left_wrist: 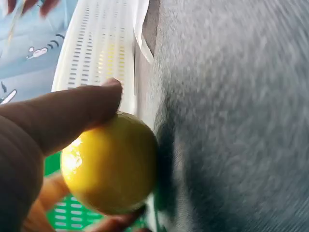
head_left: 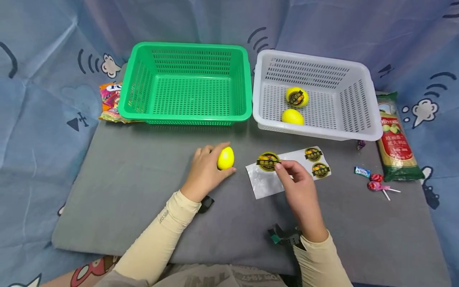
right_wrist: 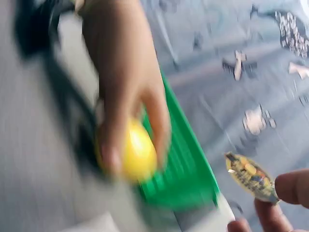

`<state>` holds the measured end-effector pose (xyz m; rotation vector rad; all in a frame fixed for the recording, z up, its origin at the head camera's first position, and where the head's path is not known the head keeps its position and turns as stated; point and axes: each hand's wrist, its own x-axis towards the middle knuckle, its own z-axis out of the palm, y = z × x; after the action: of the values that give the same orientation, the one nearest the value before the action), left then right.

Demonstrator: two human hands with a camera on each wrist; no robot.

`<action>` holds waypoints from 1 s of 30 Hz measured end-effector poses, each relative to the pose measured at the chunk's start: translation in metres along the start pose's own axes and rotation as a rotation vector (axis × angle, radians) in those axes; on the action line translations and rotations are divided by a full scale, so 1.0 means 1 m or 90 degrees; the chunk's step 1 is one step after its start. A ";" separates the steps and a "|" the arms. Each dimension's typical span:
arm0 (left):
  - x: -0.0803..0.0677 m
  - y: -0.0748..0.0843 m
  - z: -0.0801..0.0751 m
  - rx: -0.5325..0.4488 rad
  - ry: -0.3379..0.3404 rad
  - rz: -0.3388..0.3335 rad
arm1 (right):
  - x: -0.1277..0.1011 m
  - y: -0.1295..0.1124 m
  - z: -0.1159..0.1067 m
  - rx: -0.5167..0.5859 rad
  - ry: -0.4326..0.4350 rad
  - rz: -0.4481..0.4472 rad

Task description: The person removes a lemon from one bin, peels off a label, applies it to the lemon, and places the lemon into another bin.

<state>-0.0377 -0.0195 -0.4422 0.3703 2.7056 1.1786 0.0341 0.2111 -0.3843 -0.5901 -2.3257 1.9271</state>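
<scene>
Grey mat (head_left: pixel 143 207) with green basket (head_left: pixel 186 83), white basket (head_left: pixel 315 95), lollipops (head_left: pixel 380 185)

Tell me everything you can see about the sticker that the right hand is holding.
The sticker is round, with a dark rim, a yellow-orange picture in the middle and a dark band of small lettering across it, too small to read. It looks thin and glossy. The right hand pinches its edge between fingertips, and in the right wrist view it stands lifted in the air. In the head view it sits above the left end of the shiny backing sheet, where two matching stickers remain at the right end.
</scene>
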 end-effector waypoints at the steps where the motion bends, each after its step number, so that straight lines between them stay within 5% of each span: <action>1: 0.001 0.000 0.001 -0.054 -0.006 0.006 | 0.001 -0.002 0.007 -0.005 -0.036 0.010; 6: 0.002 0.003 0.004 -0.465 -0.101 0.033 | 0.004 -0.011 0.027 0.001 -0.146 0.078; 8: 0.000 0.004 0.004 -0.575 -0.137 0.042 | 0.004 -0.012 0.030 -0.006 -0.157 0.095; 16: -0.010 0.017 0.013 -0.728 -0.088 0.085 | 0.004 -0.001 0.035 -0.012 -0.116 0.104; 21: -0.017 0.023 0.014 -0.805 -0.087 0.067 | 0.003 0.004 0.037 -0.003 -0.065 0.066; 24: -0.018 0.022 0.013 -0.819 -0.077 0.031 | 0.001 0.005 0.036 -0.008 -0.016 -0.044; 27: -0.018 0.022 0.012 -0.825 -0.069 0.012 | 0.000 0.005 0.038 -0.062 -0.002 -0.266; 30: -0.019 0.022 0.012 -0.850 -0.083 0.027 | 0.003 0.004 0.046 -0.160 -0.064 -0.506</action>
<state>-0.0132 -0.0019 -0.4335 0.2440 1.2888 2.4297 0.0192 0.1694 -0.3983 0.3968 -2.3401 1.3238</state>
